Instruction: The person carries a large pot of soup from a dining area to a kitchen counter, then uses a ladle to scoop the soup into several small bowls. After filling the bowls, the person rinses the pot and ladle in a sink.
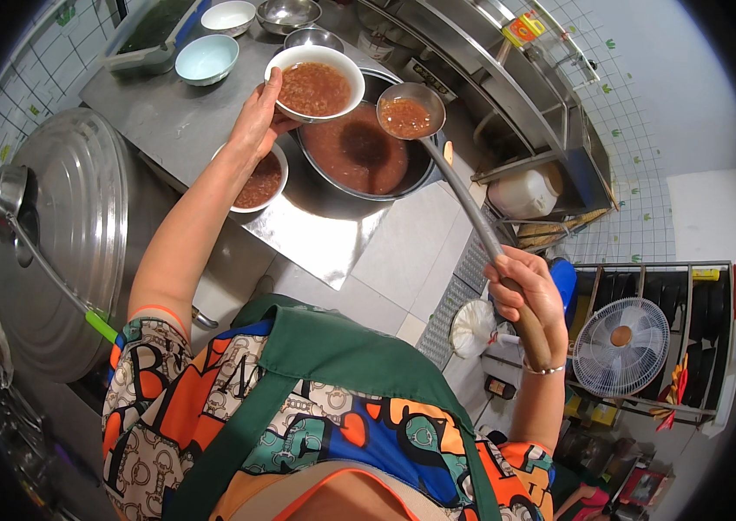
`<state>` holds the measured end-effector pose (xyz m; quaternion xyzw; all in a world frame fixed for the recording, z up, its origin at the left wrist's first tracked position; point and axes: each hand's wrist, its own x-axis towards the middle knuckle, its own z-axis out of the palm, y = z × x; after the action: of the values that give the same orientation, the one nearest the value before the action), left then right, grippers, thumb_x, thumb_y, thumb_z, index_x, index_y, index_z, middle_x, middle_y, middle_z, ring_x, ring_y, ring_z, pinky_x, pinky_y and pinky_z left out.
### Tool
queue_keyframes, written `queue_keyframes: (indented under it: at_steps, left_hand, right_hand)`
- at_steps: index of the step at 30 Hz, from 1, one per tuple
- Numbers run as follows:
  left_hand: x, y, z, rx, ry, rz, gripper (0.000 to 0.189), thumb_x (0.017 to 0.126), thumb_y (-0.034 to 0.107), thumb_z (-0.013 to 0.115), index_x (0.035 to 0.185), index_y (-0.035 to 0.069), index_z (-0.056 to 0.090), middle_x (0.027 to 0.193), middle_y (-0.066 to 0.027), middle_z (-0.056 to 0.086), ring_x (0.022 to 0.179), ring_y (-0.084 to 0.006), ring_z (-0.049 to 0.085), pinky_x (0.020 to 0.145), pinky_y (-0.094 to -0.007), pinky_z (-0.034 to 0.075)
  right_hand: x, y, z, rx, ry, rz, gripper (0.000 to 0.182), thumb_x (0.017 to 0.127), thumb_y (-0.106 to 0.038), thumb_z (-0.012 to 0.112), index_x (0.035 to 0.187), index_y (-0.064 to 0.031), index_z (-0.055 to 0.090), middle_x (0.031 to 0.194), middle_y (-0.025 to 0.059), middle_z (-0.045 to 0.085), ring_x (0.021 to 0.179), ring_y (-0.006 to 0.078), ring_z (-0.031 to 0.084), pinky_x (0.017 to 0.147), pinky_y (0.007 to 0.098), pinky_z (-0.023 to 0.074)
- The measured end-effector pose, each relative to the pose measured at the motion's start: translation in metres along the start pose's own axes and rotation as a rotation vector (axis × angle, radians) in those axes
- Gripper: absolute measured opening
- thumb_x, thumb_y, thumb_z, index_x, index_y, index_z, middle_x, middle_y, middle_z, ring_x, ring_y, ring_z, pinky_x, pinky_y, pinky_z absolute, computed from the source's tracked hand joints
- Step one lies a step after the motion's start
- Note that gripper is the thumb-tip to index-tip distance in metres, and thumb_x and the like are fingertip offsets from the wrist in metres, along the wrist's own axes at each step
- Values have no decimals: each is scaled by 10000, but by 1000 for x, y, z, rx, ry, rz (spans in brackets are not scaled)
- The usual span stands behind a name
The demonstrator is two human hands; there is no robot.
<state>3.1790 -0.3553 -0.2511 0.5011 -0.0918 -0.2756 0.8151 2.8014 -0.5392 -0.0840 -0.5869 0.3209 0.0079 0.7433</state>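
Observation:
In my left hand [262,120] is a white bowl [358,78] filled with reddish-brown soup [314,90], held by its side with the thumb at the rim. My right hand [527,290] grips the wooden handle end of a long metal ladle [462,176]. The ladle's round cup, just right of the bowl, carries more of the same soup [405,117]. Below both stands a large pot [368,195] of this soup on the steel table. A second white bowl [285,170] of soup sits left of the pot, partly hidden by my left forearm.
On the steel table [147,124] are a pale blue bowl [207,60], a white bowl [228,17], metal bowls [288,14] and a plastic tub [147,58]. A huge lidded metal pot [68,247] with a green-handled ladle [49,260] stands left. A fan [622,345] is at right.

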Motion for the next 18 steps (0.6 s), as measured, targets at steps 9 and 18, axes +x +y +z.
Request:
queue_keyframes:
  at_steps: [9,18]
  left_hand:
    - [-12,13,9,-8,12,22,749,918,626,539,1347,24,421,1274,-155,545,1112,-261,608,920,-447,540]
    - [-19,19,-11,31,24,57,737,917,636,531,1328,35,422,1256,-138,553,1105,-257,610,927,-457,535]
  right_hand:
    - [50,46,13,-465,124,44,172,917,-102,584,824,28,520,624,12,476,455,93,477,367,278,430]
    - [49,43,4,-188,-38,130,241,956,-168,563,795,8,528,665,15,493,434,50,405,370,215,374]
